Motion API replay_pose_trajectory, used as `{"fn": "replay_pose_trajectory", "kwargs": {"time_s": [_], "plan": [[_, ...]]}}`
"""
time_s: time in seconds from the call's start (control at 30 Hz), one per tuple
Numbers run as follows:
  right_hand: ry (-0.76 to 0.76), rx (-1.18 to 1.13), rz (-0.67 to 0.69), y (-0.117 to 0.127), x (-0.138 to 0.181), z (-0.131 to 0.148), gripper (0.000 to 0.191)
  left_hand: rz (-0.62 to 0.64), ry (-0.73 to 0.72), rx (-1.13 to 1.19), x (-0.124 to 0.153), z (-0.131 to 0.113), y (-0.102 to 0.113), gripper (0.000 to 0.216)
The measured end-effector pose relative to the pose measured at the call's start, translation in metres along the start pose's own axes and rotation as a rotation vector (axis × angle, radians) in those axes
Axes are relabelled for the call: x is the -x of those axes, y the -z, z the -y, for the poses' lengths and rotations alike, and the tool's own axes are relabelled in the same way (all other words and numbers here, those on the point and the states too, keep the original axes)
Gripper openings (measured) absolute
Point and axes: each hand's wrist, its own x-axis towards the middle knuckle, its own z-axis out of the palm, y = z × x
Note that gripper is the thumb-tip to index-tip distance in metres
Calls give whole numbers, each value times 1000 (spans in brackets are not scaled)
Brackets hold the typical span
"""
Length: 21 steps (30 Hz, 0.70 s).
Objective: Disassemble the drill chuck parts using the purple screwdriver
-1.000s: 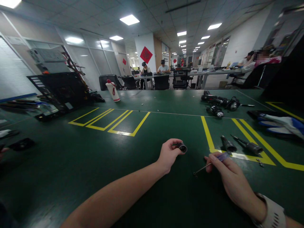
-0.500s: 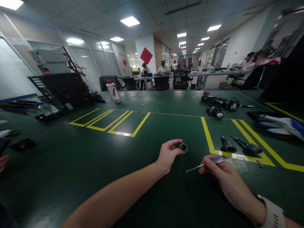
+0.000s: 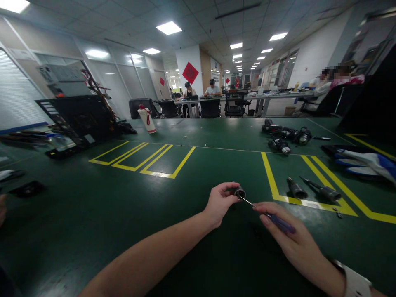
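Observation:
Between thumb and fingers, my left hand [image 3: 219, 203] grips a small dark metal cylindrical part [image 3: 240, 192], its round open end facing me. My right hand [image 3: 286, 229] is closed around the purple handle of a thin screwdriver [image 3: 280, 222]. The screwdriver's metal shaft slants up to the left, and its tip is at the mouth of the cylindrical part; how deep it goes I cannot tell. Right of my hands, two dark metal parts with narrow shafts [image 3: 297, 189] lie by the yellow tape. A few tiny metal pieces [image 3: 339, 214] rest just in front of them.
Dark motor-like parts [image 3: 280, 145] lie at the back right, with blue and white gloves [image 3: 365, 163] nearer the right edge. A white cup [image 3: 147, 119] stands at the back left beside black equipment [image 3: 83, 117]. Part of another person's hand [image 3: 2, 208] shows at the left edge.
My right hand has turned the screwdriver upward and brought its tip to the open end of the cylindrical part. My left hand has barely moved.

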Motion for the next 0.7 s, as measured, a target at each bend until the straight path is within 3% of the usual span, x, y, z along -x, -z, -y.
{"fn": "replay_pose_trajectory", "kwargs": {"time_s": [0.23,0.7], "plan": [[97,134,63,-4,5,-12,24,7,-15,15,1,0,-3,33],[206,298,131,-5,10,-9,30,-79,-48,-25,3,-2,-12,25]]}}
